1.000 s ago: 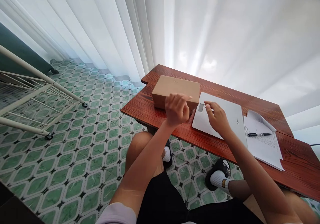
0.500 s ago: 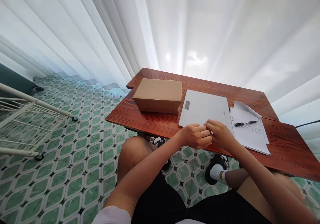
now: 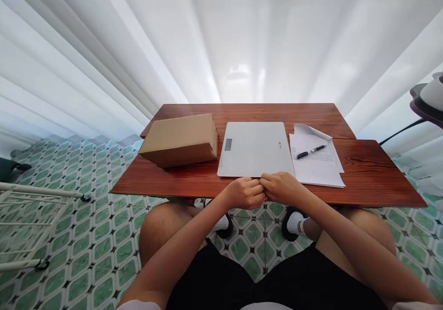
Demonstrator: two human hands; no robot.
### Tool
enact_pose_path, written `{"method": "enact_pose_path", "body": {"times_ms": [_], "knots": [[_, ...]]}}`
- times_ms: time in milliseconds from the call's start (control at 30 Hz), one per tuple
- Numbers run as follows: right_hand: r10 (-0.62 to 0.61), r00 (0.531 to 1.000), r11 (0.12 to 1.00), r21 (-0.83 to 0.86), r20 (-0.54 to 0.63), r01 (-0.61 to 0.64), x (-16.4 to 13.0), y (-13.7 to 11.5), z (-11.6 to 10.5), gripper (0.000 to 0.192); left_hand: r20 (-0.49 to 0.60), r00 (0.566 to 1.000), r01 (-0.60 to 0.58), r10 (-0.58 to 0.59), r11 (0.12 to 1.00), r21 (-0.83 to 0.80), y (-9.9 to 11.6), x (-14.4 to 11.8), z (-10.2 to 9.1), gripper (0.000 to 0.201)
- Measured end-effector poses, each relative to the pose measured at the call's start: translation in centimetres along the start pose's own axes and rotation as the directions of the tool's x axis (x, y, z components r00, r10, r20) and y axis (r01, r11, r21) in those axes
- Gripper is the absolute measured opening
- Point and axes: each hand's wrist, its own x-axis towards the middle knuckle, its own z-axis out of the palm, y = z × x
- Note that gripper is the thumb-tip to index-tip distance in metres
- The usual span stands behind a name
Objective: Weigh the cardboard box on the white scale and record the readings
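A flat white scale (image 3: pixel 256 148) with a small grey display at its left end lies face up just right of the cardboard box (image 3: pixel 180 139).

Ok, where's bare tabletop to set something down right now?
Widest bare patch of table: right of the papers and pen. Also a strip behind the scale. Crowded: cardboard box, scale and papers side by side; left hand and right hand at the near edge.
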Motion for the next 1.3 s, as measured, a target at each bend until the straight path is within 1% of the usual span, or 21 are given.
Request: {"method": "enact_pose_path", "body": {"times_ms": [133, 233, 300, 367, 433, 500, 533, 600, 667, 700, 733, 800, 900, 1000, 1067, 1133, 1200, 1300], "knots": [[-0.018, 1.0, 1.0, -0.005, 0.007, 0.018, -0.3, -0.1, 0.2, 0.014, 0.065, 0.998, -0.005, 0.005, 1.0, 0.003, 0.2, 0.1, -0.3, 0.028], [-0.041, 0.999, 0.999, -0.011, -0.005, 0.041, -0.5, -0.2, 0.3, 0.016, 0.09, 0.996, 0.004, -0.005, 1.0, 0.004, 0.2, 0.3, -0.6, 0.027], [-0.048, 0.999, 0.999, -0.003, -0.005, 0.048, -0.6, -0.1, 0.0, 0.018, 0.104, 0.995, 0.007, -0.008, 1.0, 0.01, 0.2, 0.5, -0.7, 0.027], [-0.05, 0.999, 0.999, 0.021, 0.0, 0.05, -0.9, 0.2, -0.8, 0.02, 0.12, 0.993, -0.002, 0.0, 1.0, 0.02, 0.1, 0.7, -0.8, 0.027], [-0.025, 1.0, 0.999, 0.048, -0.018, 0.026, -1.5, 1.0, -2.1, 0.024, 0.139, 0.99, -0.026, 0.023, 0.999, 0.021, 0.0, 0.9, -0.9, 0.028], [0.073, 0.994, 0.995, 0.075, -0.086, -0.067, -2.3, 2.6, -3.6, 0.027, 0.167, 0.984, -0.07, 0.066, 0.997, 0.019, 0.0, 1.5, -1.0, 0.028], [0.137, 0.982, 0.988, 0.093, -0.127, -0.125, -2.9, 3.7, -4.2, 0.028, 0.18, 0.979, -0.101, 0.096, 0.995, 0.018, 0.0, 2.0, -1.0, 0.028], [0.28, 0.944, 0.957, 0.125, -0.172, -0.261, -4.2, 6.3, -5.1, 0.024, 0.201, 0.964, -0.183, 0.177, 0.983, 0.014, 0.1, 3.4, -0.9, 0.027], [0.438, 0.875, 0.897, 0.16, -0.206, -0.411, -5.7, 9.1, -5.3, 0.019, 0.204, 0.94, -0.279, 0.272, 0.96, 0.007, 0.2, 5.5, -0.4, 0.027], [0.505, 0.837, 0.862, 0.177, -0.211, -0.476, -6.4, 10.4, -5.2, 0.02, 0.202, 0.926, -0.326, 0.318, 0.945, 0.005, 0.3, 6.7, -0.1, 0.024], [0.558, 0.806, 0.828, 0.201, -0.196, -0.524, -7.1, 11.7, -4.9, 0.023, 0.191, 0.915, -0.365, 0.356, 0.931, 0.011, 0.5, 7.9, 0.4, 0.019], [0.635, 0.76, 0.767, 0.23, -0.138, -0.598, -8.1, 13.5, -4.3, 0.029, 0.145, 0.899, -0.419, 0.413, 0.908, 0.013, 0.8, 10.4, 1.8, 0.009], [0.685, 0.725, 0.719, 0.226, -0.071, -0.657, -8.7, 14.8, -3.4, 0.036, 0.117, 0.881, -0.463, 0.459, 0.886, 0.012, 1.5, 13.2, 4.4, 0.02], [0.687, 0.726, 0.709, 0.255, -0.038, -0.658, -8.5, 14.8, -2.9, 0.036, 0.114, 0.879, -0.466, 0.462, 0.884, 0.011, 2.2, 14.5, 6.9, 0.023], [0.683, 0.73, 0.704, 0.261, 0.006, -0.66, -8.2, 14.7, -2.5, 0.035, 0.128, 0.888, -0.446, 0.443, 0.895, 0.0, 2.6, 14.7, 8.0, 0.023], [0.691, 0.72, 0.69, 0.239, 0.063, -0.683, -7.8, 14.8, -2.1, 0.035, 0.145, 0.903, -0.407, 0.405, 0.913, -0.017, 2.8, 14.6, 8.5, 0.022], [0.71, 0.695, 0.667, 0.213, 0.11, -0.714, -7.3, 15.1, -1.7, 0.036, 0.166, 0.925, -0.342, 0.342, 0.939, -0.029, 2.8, 14.5, 8.6, 0.022], [0.738, 0.66, 0.634, 0.192, 0.138, -0.749, -6.7, 15.6, -1.2, 0.034, 0.157, 0.953, -0.254, 0.26, 0.966, -0.053, 2.8, 14.2, 8.4, 0.021]]}}
